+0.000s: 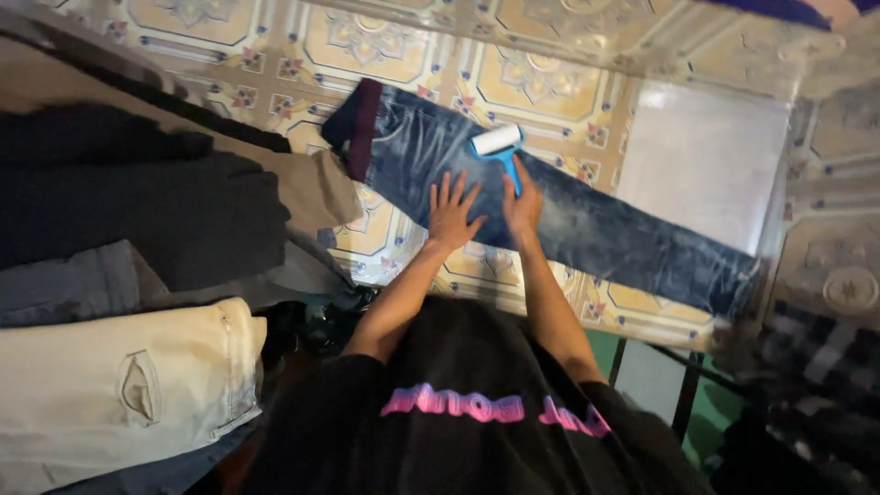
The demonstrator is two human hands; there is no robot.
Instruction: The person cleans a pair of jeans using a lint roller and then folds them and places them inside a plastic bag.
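Fingers (456, 191) of the left hand (452, 217) are spread wide and pressed flat on the jeans (587, 220), palm down, holding nothing. Just right of it, the right hand (522, 203) is wrapped around the blue handle of a lint roller (500, 147) — fingers curled closed on it. The roller's white head lies on the denim beyond the hand, its handle running back toward the person, the head set crosswise to it.

The jeans lie stretched on a patterned tile floor (541, 87). Their long axis runs diagonally — waistband at the upper left with a dark maroon lining showing, leg reaching down to the lower right, where the hem nears a checked cloth (816, 357). Both hands sit on the upper thigh part, near the waistband end.

Both forearms reach forward from a black shirt (458, 422) with pink lettering, closing in toward each other at the wrists.

At far left lies a pile of clothes (137, 211): dark garments on top, greyish denim under them, and cream trousers (119, 385) nearest the person, with a pocket showing. A tan piece from the pile lies just beside the waistband, whether touching it I cannot tell. Right of the jeans, a pale rectangular sheet (701, 160) lies on the floor, the leg crossing its lower edge. Nothing lies over the hands or the roller
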